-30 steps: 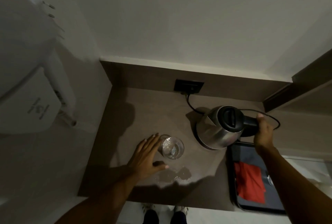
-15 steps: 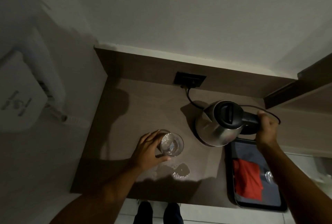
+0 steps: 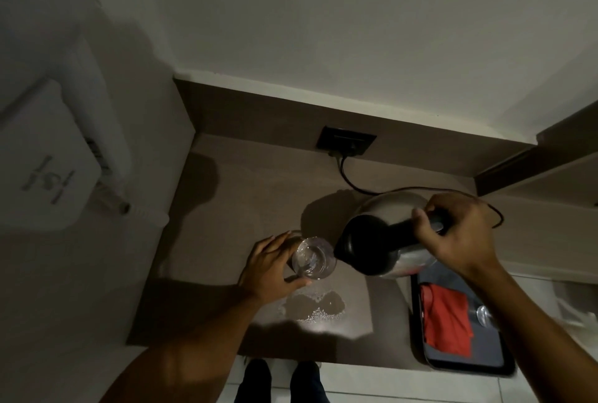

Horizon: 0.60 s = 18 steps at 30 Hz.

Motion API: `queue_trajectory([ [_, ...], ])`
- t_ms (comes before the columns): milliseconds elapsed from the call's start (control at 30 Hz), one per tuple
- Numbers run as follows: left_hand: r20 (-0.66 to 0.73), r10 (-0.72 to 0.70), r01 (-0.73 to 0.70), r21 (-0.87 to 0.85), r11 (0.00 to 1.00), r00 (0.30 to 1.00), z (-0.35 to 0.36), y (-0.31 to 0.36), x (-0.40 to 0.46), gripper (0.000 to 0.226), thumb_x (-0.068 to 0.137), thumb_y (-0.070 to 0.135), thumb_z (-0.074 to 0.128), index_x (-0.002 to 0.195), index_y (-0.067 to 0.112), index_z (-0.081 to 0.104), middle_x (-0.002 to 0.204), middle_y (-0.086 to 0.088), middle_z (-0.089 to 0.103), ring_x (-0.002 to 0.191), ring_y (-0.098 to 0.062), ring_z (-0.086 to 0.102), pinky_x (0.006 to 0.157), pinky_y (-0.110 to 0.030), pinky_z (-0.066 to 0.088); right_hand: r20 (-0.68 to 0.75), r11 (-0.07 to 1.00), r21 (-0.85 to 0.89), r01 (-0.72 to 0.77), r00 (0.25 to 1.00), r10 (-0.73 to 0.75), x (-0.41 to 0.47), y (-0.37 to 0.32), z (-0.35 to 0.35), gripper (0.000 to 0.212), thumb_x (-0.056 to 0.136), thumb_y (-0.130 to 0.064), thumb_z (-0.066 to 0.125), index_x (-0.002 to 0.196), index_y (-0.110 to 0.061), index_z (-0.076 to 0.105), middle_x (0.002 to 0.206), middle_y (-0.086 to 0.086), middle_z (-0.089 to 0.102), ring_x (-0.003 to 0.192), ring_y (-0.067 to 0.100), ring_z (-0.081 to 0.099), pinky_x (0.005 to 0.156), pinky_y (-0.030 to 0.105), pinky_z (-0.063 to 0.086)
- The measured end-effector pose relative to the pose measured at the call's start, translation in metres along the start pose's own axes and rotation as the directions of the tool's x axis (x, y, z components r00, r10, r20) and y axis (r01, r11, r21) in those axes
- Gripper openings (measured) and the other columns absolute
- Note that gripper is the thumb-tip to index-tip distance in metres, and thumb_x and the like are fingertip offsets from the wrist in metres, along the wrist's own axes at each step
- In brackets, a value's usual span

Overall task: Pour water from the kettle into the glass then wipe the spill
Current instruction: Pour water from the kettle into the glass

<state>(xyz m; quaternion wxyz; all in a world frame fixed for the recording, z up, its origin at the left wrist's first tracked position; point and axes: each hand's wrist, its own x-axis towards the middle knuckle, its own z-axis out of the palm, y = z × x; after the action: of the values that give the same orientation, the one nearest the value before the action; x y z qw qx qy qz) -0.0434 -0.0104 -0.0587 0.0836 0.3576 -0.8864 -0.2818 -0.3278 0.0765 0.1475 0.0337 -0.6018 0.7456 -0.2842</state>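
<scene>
White box [image 3: 38,156] on the wall carries a handwritten mark I cannot read. Left hand [image 3: 270,268], fingers curled around the glass [image 3: 313,258] on the bench [image 3: 233,208]; puddle [image 3: 315,305] not wiped. Right hand [image 3: 453,234] clenches the tilted kettle [image 3: 382,241], perhaps pouring. Red cloth [image 3: 448,320] waits on the tray [image 3: 466,363].
</scene>
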Motion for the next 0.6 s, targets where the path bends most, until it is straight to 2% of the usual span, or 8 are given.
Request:
queue_trajectory([
  [100, 0.013, 0.006, -0.006, 0.013, 1.000, 1.000, 0.000, 0.000, 0.000, 0.091, 0.070, 0.082, 0.057, 0.141, 0.028, 0.042, 0.150, 0.004, 0.043, 0.136, -0.017, 0.037, 0.110, -0.036, 0.028, 0.001, 0.988, -0.133, 0.072, 0.997, -0.072, -0.002, -0.009, 0.004, 0.035, 0.079, -0.039, 0.057, 0.056, -0.012, 0.056, 0.050, 0.002, 0.053, 0.047, 0.018, 0.048, 0.053, 0.028, 0.038],
  [200, 0.005, 0.014, -0.015, 0.017, 1.000, 1.000, -0.002, 0.000, 0.001, 0.091, 0.069, 0.082, 0.058, 0.141, 0.028, 0.042, 0.150, 0.004, 0.044, 0.135, -0.016, 0.037, 0.110, -0.035, 0.028, -0.001, 0.978, -0.193, 0.079, 0.997, -0.081, -0.005, -0.012, 0.007, 0.036, 0.079, -0.041, 0.057, 0.056, -0.013, 0.056, 0.051, 0.002, 0.053, 0.049, 0.017, 0.046, 0.060, 0.031, 0.041],
  [333, 0.001, 0.019, -0.019, 0.016, 1.000, 1.000, -0.003, 0.001, 0.000, 0.090, 0.069, 0.082, 0.058, 0.140, 0.030, 0.042, 0.149, 0.005, 0.045, 0.135, -0.014, 0.036, 0.109, -0.033, 0.027, 0.026, 0.962, -0.255, 0.093, 0.996, -0.090, -0.005, -0.014, 0.008, 0.040, 0.081, -0.045, 0.056, 0.056, -0.014, 0.055, 0.051, 0.001, 0.050, 0.050, 0.019, 0.046, 0.062, 0.038, 0.045],
  [467, -0.001, 0.025, -0.025, 0.025, 0.999, 1.000, -0.001, -0.001, 0.000, 0.090, 0.070, 0.083, 0.055, 0.140, 0.029, 0.042, 0.149, 0.004, 0.045, 0.135, -0.016, 0.038, 0.110, -0.036, 0.029, 0.014, 0.937, -0.331, 0.115, 0.993, -0.117, -0.005, -0.022, 0.005, 0.042, 0.081, -0.048, 0.054, 0.056, -0.015, 0.052, 0.049, 0.003, 0.049, 0.050, 0.024, 0.051, 0.063, 0.037, 0.043],
  [600, -0.029, 0.031, -0.029, 0.046, 0.999, 0.999, -0.003, 0.001, 0.000, 0.090, 0.069, 0.081, 0.059, 0.139, 0.028, 0.042, 0.147, 0.002, 0.048, 0.133, -0.014, 0.034, 0.107, -0.034, 0.026, 0.044, 0.923, -0.365, 0.121, 0.993, -0.113, -0.002, -0.028, 0.003, 0.045, 0.083, -0.051, 0.050, 0.054, -0.017, 0.049, 0.048, -0.001, 0.045, 0.048, 0.021, 0.046, 0.063, 0.035, 0.037],
])
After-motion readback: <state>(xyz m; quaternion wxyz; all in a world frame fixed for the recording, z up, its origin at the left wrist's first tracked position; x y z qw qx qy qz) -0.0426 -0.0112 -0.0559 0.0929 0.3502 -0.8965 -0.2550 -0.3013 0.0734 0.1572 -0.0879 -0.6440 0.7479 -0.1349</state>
